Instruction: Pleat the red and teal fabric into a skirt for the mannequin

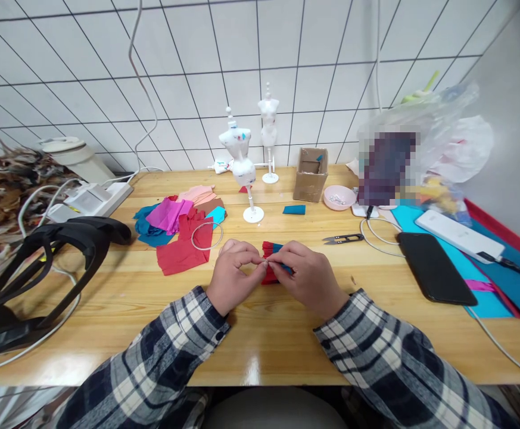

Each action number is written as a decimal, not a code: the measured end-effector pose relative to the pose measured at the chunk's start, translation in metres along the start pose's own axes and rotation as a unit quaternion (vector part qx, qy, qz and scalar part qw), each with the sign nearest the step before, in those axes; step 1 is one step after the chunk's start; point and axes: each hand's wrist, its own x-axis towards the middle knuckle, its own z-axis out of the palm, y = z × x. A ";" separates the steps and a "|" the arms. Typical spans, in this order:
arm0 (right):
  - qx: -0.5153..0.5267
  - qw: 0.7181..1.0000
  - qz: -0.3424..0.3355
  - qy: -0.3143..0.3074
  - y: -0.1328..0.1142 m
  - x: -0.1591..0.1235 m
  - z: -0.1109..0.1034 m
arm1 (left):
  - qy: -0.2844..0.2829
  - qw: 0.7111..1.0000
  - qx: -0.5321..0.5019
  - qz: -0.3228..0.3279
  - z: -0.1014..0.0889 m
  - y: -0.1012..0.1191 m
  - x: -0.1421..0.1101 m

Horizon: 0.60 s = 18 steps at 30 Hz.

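Note:
My left hand (238, 275) and my right hand (308, 275) meet at the middle of the table, thumb and forefinger of each pinched together, tips almost touching. What sits between the fingertips is too small to make out. Right behind and under them lies a pleated red and blue crepe paper piece (268, 276), partly covered by my right hand. Left of my hands a thin wire ring (192, 238) rests on a sheet of red crepe paper (174, 257). Small black thread snips (343, 239) lie to the right of my right hand.
Two white mini mannequins (243, 156) stand at the back, near a cardboard box (310, 179) and a pink bowl (339, 197) of small pieces. A black headset frame (74, 238) and power strip (90, 199) occupy the left. A phone (436, 268) and power bank (458, 234) lie right.

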 end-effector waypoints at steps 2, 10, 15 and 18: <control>-0.019 1.000 0.005 -0.001 -0.001 0.000 0.001 | -0.006 1.000 0.010 0.005 0.000 0.001 0.000; -0.015 0.999 0.041 0.027 -0.009 0.002 0.004 | 0.005 0.999 -0.006 0.033 0.001 0.006 -0.001; 0.034 0.998 0.047 0.023 -0.004 0.003 0.002 | 0.004 1.000 -0.008 0.021 0.002 0.005 0.000; 0.051 0.999 0.014 0.002 0.002 0.003 0.000 | 0.010 1.000 0.000 0.024 0.002 0.002 0.000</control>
